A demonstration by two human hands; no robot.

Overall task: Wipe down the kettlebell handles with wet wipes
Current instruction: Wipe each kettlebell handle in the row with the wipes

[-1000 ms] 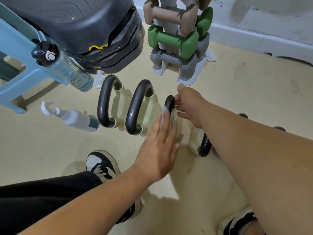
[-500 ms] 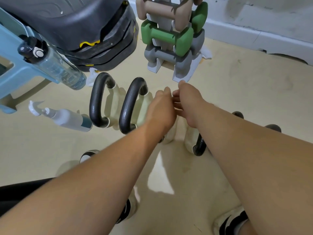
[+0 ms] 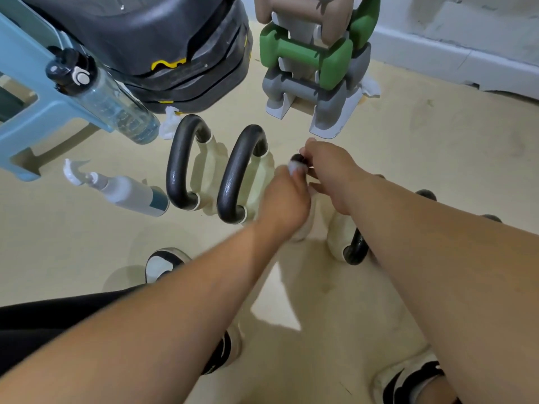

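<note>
Several cream kettlebells with black handles stand in a row on the floor. The first kettlebell (image 3: 179, 164) and the second kettlebell (image 3: 236, 176) are at the left and untouched. Both hands cover the third kettlebell's handle (image 3: 298, 157). My left hand (image 3: 284, 199) grips that handle from the near side, with a white wet wipe (image 3: 294, 166) pressed against it under the fingers. My right hand (image 3: 329, 170) curls round the far top end of the same handle. Part of the fourth kettlebell's handle (image 3: 357, 252) shows under my right forearm.
A white spray bottle (image 3: 128, 193) lies at the left. Behind it are a water bottle (image 3: 110, 106), a blue stool (image 3: 26, 83) and a black stepper (image 3: 175, 39). A dumbbell rack (image 3: 315, 68) stands at the back. Crumpled wipes (image 3: 169, 126) lie nearby. My shoes (image 3: 163, 263) are close below.
My left hand was flat and open near the third handle. It has moved forward and closed round the handle with the wipe. My right hand kept its hold on the top end.
</note>
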